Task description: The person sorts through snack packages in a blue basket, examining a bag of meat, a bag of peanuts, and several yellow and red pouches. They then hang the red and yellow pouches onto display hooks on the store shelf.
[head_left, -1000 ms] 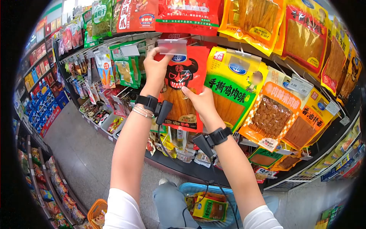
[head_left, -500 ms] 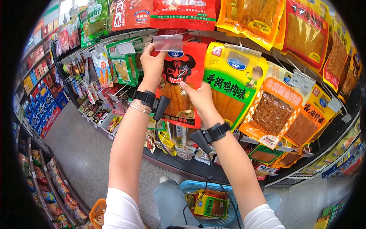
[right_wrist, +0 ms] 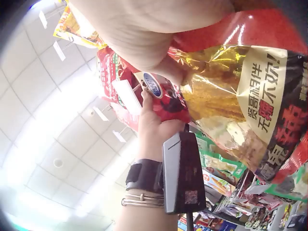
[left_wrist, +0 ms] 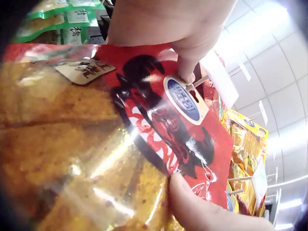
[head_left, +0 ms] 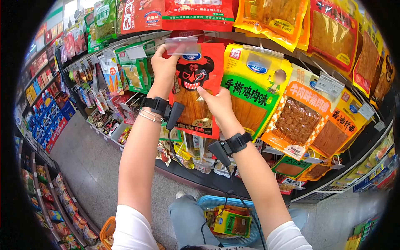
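The red snack packet point(head_left: 196, 91), up at the shelf peg below a clear price tag point(head_left: 181, 45), looks light, crinkly and slippery, so the left-hand grip point(head_left: 164, 68) pinches its stiffer top seam while the right-hand grip point(head_left: 218, 109) clasps its middle.

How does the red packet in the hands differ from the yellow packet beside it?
The red packet shows a black grinning face; the yellow packet, a green band of characters. The left hand and right hand grip the red packet; neither holds the yellow packet. Both carry a blue oval logo.
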